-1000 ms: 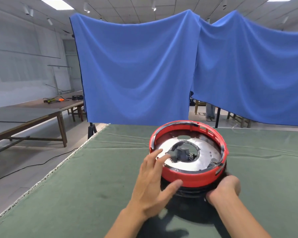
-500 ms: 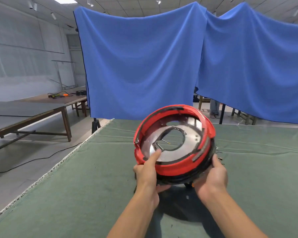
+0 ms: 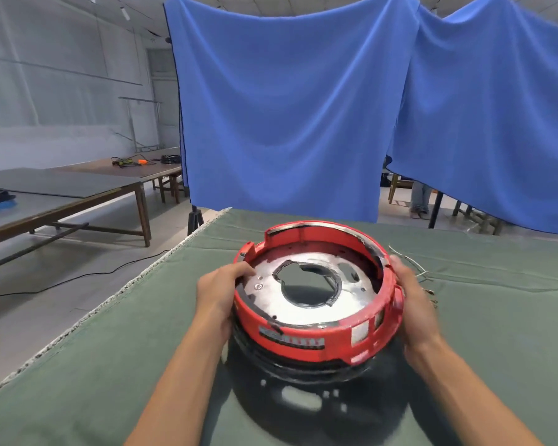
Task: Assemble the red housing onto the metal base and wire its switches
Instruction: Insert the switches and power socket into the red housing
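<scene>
Blue drapes (image 3: 287,117) are hanging behind the green-clothed counter (image 3: 94,333) you are working at. You are holding the red housing (image 3: 316,333) above the cloth, its shadow lying beneath. Your left hand (image 3: 218,292) is gripping the left rim, fingers curling over its edge. Your right hand (image 3: 413,294) is clasping the right wall. Inside, the metal base (image 3: 271,300) is showing its central opening. Thin wires (image 3: 413,265) are lying just beside your right hand.

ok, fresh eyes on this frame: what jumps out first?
The red housing with a shiny metal plate inside, held above the green-covered table, front centre. The left hand and right hand grip its opposite sides. Behind, big blue drapes fill the background; loose wires lie right of the housing.
</scene>
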The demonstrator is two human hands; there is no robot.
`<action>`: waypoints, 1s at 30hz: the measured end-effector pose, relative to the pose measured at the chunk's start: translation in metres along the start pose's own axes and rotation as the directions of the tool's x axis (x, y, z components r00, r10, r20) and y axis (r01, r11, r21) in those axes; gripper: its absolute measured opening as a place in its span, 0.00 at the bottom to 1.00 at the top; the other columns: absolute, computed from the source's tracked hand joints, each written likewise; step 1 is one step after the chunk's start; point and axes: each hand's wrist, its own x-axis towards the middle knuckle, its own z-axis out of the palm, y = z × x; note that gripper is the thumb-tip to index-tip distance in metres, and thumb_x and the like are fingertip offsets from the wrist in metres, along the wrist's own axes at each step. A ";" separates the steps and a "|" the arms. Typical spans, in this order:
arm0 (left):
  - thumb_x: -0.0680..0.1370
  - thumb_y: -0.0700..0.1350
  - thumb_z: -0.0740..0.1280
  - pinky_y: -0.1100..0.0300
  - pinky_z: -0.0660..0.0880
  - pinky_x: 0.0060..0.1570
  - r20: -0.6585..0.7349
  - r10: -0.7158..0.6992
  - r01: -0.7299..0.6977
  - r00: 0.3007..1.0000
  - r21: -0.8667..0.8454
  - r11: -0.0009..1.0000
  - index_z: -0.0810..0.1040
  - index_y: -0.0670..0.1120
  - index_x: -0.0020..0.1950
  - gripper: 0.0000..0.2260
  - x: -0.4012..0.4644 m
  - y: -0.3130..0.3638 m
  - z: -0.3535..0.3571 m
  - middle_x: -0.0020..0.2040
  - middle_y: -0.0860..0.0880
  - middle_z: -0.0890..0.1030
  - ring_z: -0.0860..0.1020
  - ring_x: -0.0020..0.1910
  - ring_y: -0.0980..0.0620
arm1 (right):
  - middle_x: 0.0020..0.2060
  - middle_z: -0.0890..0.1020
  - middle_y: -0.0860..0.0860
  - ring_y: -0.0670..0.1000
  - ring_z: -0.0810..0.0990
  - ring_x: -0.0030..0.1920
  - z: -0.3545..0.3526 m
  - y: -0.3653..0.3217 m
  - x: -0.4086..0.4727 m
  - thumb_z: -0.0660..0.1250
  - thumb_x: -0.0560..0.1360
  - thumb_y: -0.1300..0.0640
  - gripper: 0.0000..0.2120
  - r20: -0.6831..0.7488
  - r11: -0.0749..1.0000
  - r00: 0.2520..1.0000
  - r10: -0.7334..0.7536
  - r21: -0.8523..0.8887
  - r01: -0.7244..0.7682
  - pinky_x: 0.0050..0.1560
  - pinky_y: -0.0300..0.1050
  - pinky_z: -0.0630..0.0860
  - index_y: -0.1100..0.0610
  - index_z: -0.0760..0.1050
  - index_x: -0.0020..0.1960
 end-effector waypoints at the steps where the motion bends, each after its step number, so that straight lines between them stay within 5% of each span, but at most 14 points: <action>1: 0.66 0.36 0.71 0.67 0.68 0.19 0.012 0.013 -0.013 1.000 -0.013 1.000 0.78 0.41 0.32 0.04 0.002 0.001 -0.001 0.26 0.47 0.75 0.71 0.20 0.52 | 0.51 0.84 0.55 0.55 0.83 0.53 0.001 0.000 -0.001 0.69 0.65 0.39 0.27 0.029 1.000 0.999 0.019 -0.010 -0.019 0.57 0.53 0.76 0.57 0.81 0.56; 5: 0.73 0.46 0.68 0.51 0.77 0.46 0.127 0.057 -0.034 0.990 -0.180 0.983 0.82 0.40 0.44 0.09 0.007 0.000 0.000 0.43 0.42 0.82 0.78 0.40 0.46 | 0.51 0.83 0.56 0.56 0.82 0.50 0.008 0.005 -0.002 0.72 0.57 0.39 0.30 -0.082 0.998 0.996 0.034 -0.040 -0.038 0.59 0.56 0.75 0.57 0.80 0.52; 8: 0.76 0.47 0.66 0.58 0.75 0.48 0.065 0.368 -0.373 0.928 0.118 0.920 0.82 0.47 0.41 0.07 0.002 -0.009 0.008 0.44 0.49 0.84 0.79 0.44 0.50 | 0.38 0.83 0.52 0.53 0.79 0.39 0.013 0.013 -0.004 0.71 0.53 0.38 0.21 -0.193 0.998 0.981 0.020 -0.049 -0.030 0.44 0.51 0.74 0.53 0.77 0.37; 11: 0.72 0.56 0.62 0.59 0.71 0.41 0.265 0.651 -0.687 0.711 0.459 0.564 0.79 0.51 0.36 0.12 -0.019 -0.023 0.019 0.38 0.55 0.81 0.77 0.41 0.55 | 0.44 0.84 0.54 0.54 0.82 0.45 0.013 0.020 -0.001 0.70 0.60 0.37 0.25 -0.195 0.995 0.980 0.042 -0.081 -0.058 0.52 0.52 0.77 0.55 0.78 0.46; 13: 0.72 0.59 0.58 0.58 0.63 0.31 0.426 0.677 -0.733 0.601 0.631 0.253 0.72 0.48 0.28 0.19 -0.031 -0.034 0.028 0.27 0.53 0.73 0.72 0.33 0.51 | 0.49 0.84 0.54 0.55 0.82 0.52 0.012 0.022 0.003 0.67 0.67 0.35 0.29 -0.148 0.988 0.988 0.032 -0.144 -0.053 0.59 0.57 0.75 0.57 0.77 0.55; 15: 0.73 0.57 0.57 0.57 0.57 0.28 0.468 0.692 -0.713 0.550 0.695 0.096 0.62 0.46 0.23 0.22 -0.034 -0.036 0.033 0.22 0.50 0.64 0.66 0.28 0.48 | 0.51 0.83 0.52 0.54 0.81 0.54 0.008 0.023 0.006 0.61 0.69 0.31 0.31 -0.119 0.962 0.993 -0.010 -0.274 -0.023 0.61 0.57 0.74 0.54 0.77 0.57; 18: 0.74 0.51 0.58 0.58 0.56 0.28 0.409 0.747 -0.712 0.524 0.691 0.122 0.55 0.48 0.23 0.22 -0.031 -0.027 0.030 0.21 0.49 0.59 0.62 0.25 0.47 | 0.45 0.83 0.51 0.54 0.82 0.48 0.004 0.018 0.008 0.55 0.75 0.32 0.28 -0.096 0.900 0.995 -0.030 -0.435 -0.015 0.47 0.53 0.80 0.54 0.80 0.50; 20: 0.74 0.49 0.59 0.60 0.53 0.24 0.355 0.794 -0.714 0.493 0.687 0.136 0.54 0.48 0.23 0.22 -0.028 -0.023 0.025 0.20 0.51 0.55 0.59 0.22 0.48 | 0.39 0.82 0.54 0.56 0.80 0.37 0.001 0.015 0.009 0.56 0.78 0.40 0.23 -0.082 0.849 0.996 -0.030 -0.528 -0.018 0.30 0.45 0.76 0.56 0.79 0.42; 21: 0.74 0.49 0.60 0.63 0.51 0.24 0.339 0.813 -0.717 0.473 0.685 0.132 0.54 0.47 0.23 0.22 -0.028 -0.021 0.022 0.19 0.52 0.53 0.58 0.21 0.48 | 0.38 0.82 0.54 0.57 0.80 0.34 -0.002 0.015 0.009 0.57 0.79 0.44 0.20 -0.088 0.810 0.995 -0.050 -0.586 -0.011 0.29 0.45 0.74 0.56 0.77 0.39; 26: 0.74 0.48 0.59 0.66 0.51 0.26 0.293 0.849 -0.710 0.439 0.692 0.129 0.57 0.48 0.23 0.20 -0.026 -0.025 0.021 0.19 0.52 0.57 0.60 0.20 0.49 | 0.42 0.82 0.48 0.55 0.81 0.44 -0.017 0.019 0.010 0.61 0.73 0.55 0.07 -0.168 0.545 0.958 -0.235 -0.838 -0.013 0.46 0.53 0.79 0.50 0.78 0.43; 30: 0.73 0.44 0.63 0.60 0.59 0.23 0.282 0.841 -0.690 0.462 0.710 0.141 0.63 0.45 0.21 0.21 -0.022 -0.035 0.025 0.17 0.46 0.65 0.64 0.18 0.45 | 0.55 0.77 0.51 0.55 0.72 0.58 -0.029 0.024 0.018 0.64 0.73 0.54 0.11 -0.185 0.399 0.933 -0.308 -0.916 -0.051 0.49 0.47 0.70 0.51 0.75 0.55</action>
